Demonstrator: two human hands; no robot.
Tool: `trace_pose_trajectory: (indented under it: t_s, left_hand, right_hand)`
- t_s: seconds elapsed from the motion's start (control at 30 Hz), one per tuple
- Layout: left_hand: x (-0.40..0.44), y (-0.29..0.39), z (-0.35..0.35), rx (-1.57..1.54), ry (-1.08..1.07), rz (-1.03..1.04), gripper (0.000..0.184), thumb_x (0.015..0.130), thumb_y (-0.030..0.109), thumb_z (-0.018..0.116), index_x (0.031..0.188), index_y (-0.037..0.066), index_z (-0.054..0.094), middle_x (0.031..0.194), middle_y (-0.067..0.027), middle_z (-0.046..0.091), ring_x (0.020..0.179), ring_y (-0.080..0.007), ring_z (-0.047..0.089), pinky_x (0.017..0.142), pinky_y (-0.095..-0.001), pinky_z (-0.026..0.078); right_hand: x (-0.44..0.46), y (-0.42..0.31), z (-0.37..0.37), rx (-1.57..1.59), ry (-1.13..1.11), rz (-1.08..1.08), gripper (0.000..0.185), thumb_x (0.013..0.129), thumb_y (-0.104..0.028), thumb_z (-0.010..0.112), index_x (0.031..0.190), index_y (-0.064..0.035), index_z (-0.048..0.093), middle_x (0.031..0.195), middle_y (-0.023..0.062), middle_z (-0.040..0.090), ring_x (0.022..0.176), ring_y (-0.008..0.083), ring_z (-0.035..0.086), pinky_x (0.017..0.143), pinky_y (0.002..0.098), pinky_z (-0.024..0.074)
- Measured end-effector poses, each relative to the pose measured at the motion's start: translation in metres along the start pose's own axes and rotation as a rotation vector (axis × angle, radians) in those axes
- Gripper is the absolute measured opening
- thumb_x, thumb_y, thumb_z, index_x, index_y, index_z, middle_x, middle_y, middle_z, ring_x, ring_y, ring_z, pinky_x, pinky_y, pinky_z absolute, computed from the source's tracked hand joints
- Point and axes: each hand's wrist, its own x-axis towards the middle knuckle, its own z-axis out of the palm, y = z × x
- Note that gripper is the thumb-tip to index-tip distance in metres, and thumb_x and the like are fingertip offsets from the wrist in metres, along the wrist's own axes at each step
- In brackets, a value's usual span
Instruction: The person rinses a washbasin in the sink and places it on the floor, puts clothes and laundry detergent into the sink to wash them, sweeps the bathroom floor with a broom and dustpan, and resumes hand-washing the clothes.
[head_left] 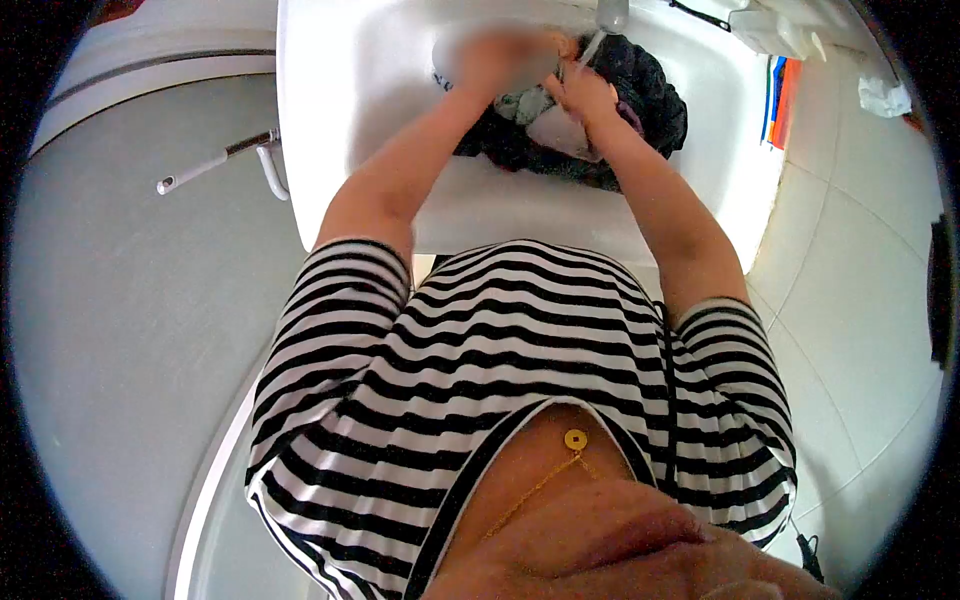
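Both hands are over wet laundry in a white sink [530,222]. My left hand [490,62] lies at the left side of the heap, covered by a blur that hides its fingers. Under the faucet [612,14], my right hand [588,96] has its fingers bent and closed on a light grey cloth [560,132]. A stream of water seems to fall beside that hand. Dark garments [640,85] are bunched around and below the light cloth. A patterned white edge of fabric [440,80] shows beside my left hand.
Left of the sink is a grey panel [120,270] with a white-tipped handle [195,176]. A dispenser-like white object [775,32] sits at the sink's back right corner. Blue and orange flat items [782,100] stand against the tiled surface [830,250] on the right.
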Motion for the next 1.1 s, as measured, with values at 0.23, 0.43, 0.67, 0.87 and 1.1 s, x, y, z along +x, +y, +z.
trace_pose_trajectory:
  t_s: [0.23, 0.43, 0.67, 0.87, 1.1]
  left_hand:
    - [-0.043, -0.032, -0.026, -0.797, -0.158, -0.954, 0.072, 0.075, 0.061, 0.056, 0.114, 0.001, 0.053, 0.108, -0.0179, 0.058, 0.101, -0.0287, 0.055, 0.084, -0.0412, 0.042]
    - [0.002, 0.014, 0.021, -1.55, -0.512, -0.799, 0.068, 0.075, 0.055, 0.06, 0.111, -0.002, 0.055, 0.105, -0.0129, 0.06, 0.096, -0.0246, 0.057, 0.083, -0.0347, 0.044]
    - [0.054, 0.079, -0.07, -0.964, -0.564, -0.111, 0.064, 0.067, 0.044, 0.067, 0.114, 0.003, 0.056, 0.093, -0.0153, 0.063, 0.086, -0.0277, 0.061, 0.078, -0.0357, 0.047]
    - [0.007, 0.096, -0.109, -0.851, -0.481, 0.436, 0.077, 0.065, 0.043, 0.069, 0.129, 0.011, 0.043, 0.106, -0.0173, 0.058, 0.099, -0.0354, 0.053, 0.09, -0.042, 0.039]
    - [-0.09, 0.095, -0.098, -0.28, -0.15, 0.314, 0.065, 0.064, 0.044, 0.069, 0.12, 0.016, 0.052, 0.107, -0.0108, 0.053, 0.105, -0.029, 0.045, 0.094, -0.052, 0.028]
  right_hand:
    - [0.01, 0.177, -0.029, 0.743, 0.258, 0.246, 0.057, 0.09, -0.047, 0.039, 0.116, 0.0012, 0.054, 0.109, 0.0164, 0.06, 0.097, 0.0264, 0.057, 0.088, 0.0339, 0.0417]
    - [0.005, 0.081, -0.039, 1.18, -0.175, 0.351, 0.076, 0.082, -0.062, 0.045, 0.13, -0.003, 0.042, 0.125, 0.0182, 0.05, 0.103, 0.0292, 0.054, 0.092, 0.0364, 0.0404]
    - [-0.039, 0.097, -0.08, 1.5, -0.266, 0.345, 0.083, 0.076, -0.068, 0.05, 0.133, -0.0082, 0.041, 0.131, 0.0118, 0.046, 0.116, 0.0263, 0.047, 0.097, 0.0374, 0.0381]
    - [-0.127, 0.081, -0.079, 0.775, -0.153, -0.262, 0.058, 0.071, -0.032, 0.073, 0.117, -0.0049, 0.052, 0.117, 0.0133, 0.054, 0.106, 0.0283, 0.051, 0.093, 0.0408, 0.0389]
    - [-0.142, 0.042, -0.011, 0.055, 0.222, -0.475, 0.079, 0.054, -0.036, 0.076, 0.116, 0.0038, 0.049, 0.123, 0.0217, 0.044, 0.113, 0.0394, 0.041, 0.098, 0.045, 0.0332]
